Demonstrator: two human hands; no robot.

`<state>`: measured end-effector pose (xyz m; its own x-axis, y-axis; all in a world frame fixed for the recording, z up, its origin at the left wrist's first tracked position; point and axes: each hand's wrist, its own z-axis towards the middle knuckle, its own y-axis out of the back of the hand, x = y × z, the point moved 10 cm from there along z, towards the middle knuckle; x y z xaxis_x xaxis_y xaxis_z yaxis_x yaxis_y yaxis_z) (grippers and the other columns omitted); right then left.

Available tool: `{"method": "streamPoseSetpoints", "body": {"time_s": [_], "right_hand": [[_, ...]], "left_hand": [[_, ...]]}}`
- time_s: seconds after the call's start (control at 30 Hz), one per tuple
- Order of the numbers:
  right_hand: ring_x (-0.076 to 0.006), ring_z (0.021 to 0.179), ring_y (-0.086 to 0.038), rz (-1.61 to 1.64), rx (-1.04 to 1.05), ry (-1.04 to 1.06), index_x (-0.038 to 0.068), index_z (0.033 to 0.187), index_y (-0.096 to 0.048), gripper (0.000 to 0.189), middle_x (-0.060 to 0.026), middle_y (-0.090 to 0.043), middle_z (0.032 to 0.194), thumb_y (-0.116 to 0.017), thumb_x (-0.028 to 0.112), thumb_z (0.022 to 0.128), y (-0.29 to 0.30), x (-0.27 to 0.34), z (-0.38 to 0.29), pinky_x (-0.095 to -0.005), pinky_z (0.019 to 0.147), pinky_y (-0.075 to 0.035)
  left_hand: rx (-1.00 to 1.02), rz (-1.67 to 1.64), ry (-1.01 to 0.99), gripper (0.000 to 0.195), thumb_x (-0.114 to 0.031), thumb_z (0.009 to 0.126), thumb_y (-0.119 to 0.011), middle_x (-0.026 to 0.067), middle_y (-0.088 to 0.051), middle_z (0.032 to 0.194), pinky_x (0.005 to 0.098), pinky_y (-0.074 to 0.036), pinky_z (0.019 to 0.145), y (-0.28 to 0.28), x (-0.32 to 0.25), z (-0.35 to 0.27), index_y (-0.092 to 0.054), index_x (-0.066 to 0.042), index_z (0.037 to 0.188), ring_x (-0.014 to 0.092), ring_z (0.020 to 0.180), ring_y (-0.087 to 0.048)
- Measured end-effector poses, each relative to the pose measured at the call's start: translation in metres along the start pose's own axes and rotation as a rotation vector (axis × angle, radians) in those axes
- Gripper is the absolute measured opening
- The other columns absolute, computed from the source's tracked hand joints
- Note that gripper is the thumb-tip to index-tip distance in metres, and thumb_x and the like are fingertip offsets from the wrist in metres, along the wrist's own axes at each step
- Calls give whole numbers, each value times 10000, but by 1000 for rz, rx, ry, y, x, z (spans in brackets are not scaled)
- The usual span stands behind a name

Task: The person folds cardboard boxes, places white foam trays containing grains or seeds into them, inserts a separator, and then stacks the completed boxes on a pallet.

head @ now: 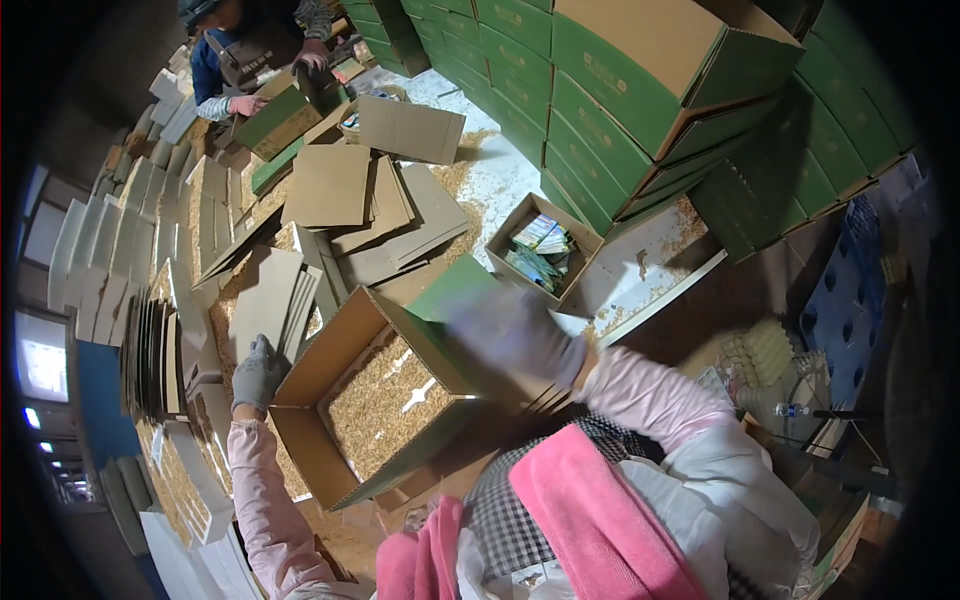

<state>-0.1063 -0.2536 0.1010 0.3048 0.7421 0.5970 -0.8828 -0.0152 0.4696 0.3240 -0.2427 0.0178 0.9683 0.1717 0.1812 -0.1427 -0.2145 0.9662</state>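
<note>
Before me stands an open cardboard box [307,450], green on the outside, filled with loose husk-like filler [375,405]. White patches [418,395] show through the filler. My left hand [257,375], in a grey glove, is at the box's left corner, its fingers on the near edge of a cardboard sheet [264,292] atop a small stack. Whether it grips that sheet is unclear. My right hand [517,330], also gloved, is blurred by motion above the box's right side, near a green flap [457,289]. Its fingers cannot be made out.
Loose cardboard sheets [326,184] lie beyond the box. A small open carton [502,236] holds bundled printed packets [541,236]. Green boxes [600,142] are stacked high at right. White foam trays [135,240] line the left. A co-worker [251,56] handles another green box [277,124].
</note>
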Motion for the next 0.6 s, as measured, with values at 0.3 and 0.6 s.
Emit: {"method": "streamPoseSetpoints", "body": {"time_s": [0.3, 0.6], "right_hand": [[-268, 1049, -572, -414, 483, -730, 130, 1128, -625, 314, -118, -601, 1083, -606, 292, 860, -32, -278, -66, -396, 888, -466], [-276, 909, -651, -393, 332, -882, 130, 946, -725, 256, -41, -693, 972, -654, 344, 824, -7, -278, -56, -382, 783, -511]], "left_hand": [[-589, -151, 342, 290, -258, 958, -499, 151, -670, 1022, 374, -512, 734, 118, 50, -90, -619, -142, 1196, 289, 896, -665], [-513, -113, -207, 345, -54, 817, -629, 135, -633, 1048, 366, -530, 751, 121, -134, -201, -608, -98, 1158, 293, 921, -635]]}}
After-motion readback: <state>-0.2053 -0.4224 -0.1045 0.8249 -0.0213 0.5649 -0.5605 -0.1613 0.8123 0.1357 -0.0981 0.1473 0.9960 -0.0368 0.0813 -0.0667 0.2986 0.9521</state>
